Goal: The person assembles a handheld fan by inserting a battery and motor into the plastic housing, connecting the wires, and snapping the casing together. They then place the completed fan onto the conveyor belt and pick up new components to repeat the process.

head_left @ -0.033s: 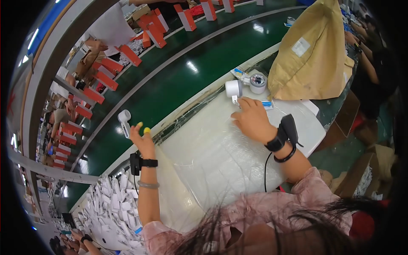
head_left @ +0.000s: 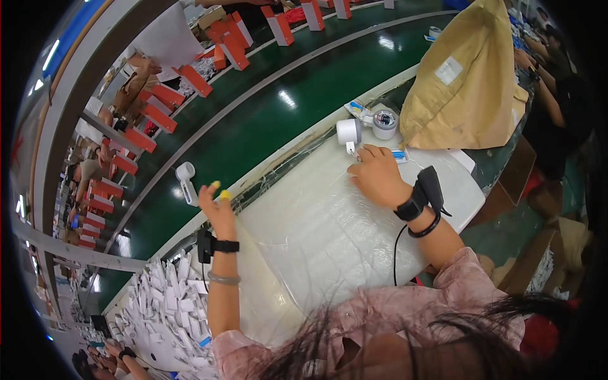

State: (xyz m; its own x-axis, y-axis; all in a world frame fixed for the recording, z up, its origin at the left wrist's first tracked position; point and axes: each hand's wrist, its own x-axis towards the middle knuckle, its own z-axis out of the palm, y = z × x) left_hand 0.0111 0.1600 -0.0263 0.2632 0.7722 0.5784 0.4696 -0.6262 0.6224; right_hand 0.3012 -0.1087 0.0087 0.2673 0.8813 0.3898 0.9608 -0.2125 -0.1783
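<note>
My left hand (head_left: 217,206) is held over the near edge of the green belt, fingers apart, with yellow covers on two fingertips. Beside it on the belt lies a white handheld fan (head_left: 186,182) with a round head, and I see a small gap between them. My right hand (head_left: 380,177) is palm down over the plastic-covered worktop (head_left: 304,221), its fingers bent but apart. Its fingertips are close to the short end piece of another white fan (head_left: 348,132); whether they touch cannot be made out. Right behind stands a round white-and-grey fan head (head_left: 384,124).
Small blue-and-white packets (head_left: 399,156) lie near my right hand. A large brown paper bag (head_left: 465,82) stands at the far right of the worktop. White parts (head_left: 168,310) are heaped at the lower left. Orange boxes (head_left: 193,81) line the belt's far side, where other people work.
My left hand has shifted slightly right, away from the fan on the belt. My right hand has drawn back a little from the other fan, which stays in place.
</note>
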